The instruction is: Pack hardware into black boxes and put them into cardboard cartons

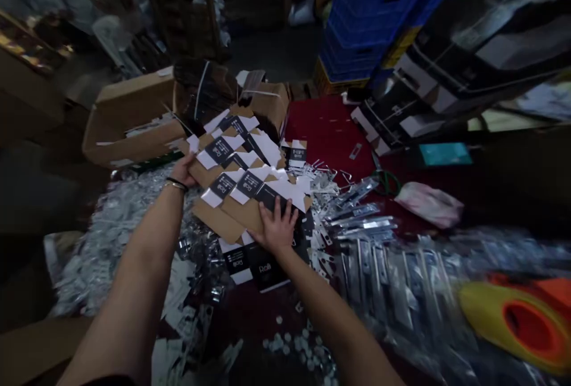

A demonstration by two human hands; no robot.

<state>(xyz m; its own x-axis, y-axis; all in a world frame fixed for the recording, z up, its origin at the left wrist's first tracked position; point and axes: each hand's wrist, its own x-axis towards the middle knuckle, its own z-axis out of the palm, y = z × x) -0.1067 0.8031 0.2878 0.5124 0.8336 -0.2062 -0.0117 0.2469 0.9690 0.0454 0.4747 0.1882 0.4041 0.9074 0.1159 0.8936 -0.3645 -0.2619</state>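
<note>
A loose pile of flattened cardboard cartons, printed black and white with brown inner sides, lies in front of me. At its left edge, my left hand is closed on a brown carton; its fingertips are partly hidden. My right hand lies flat on the near right part of the pile, fingers spread. Beneath that hand, black printed cartons rest on the red table cover. A small black and white box stands just beyond the pile.
Clear plastic packets heap at the left, and bagged metal strips lie at the right. Green-handled scissors, a yellow and orange tape roll, an open carton and stacked blue crates surround the work area.
</note>
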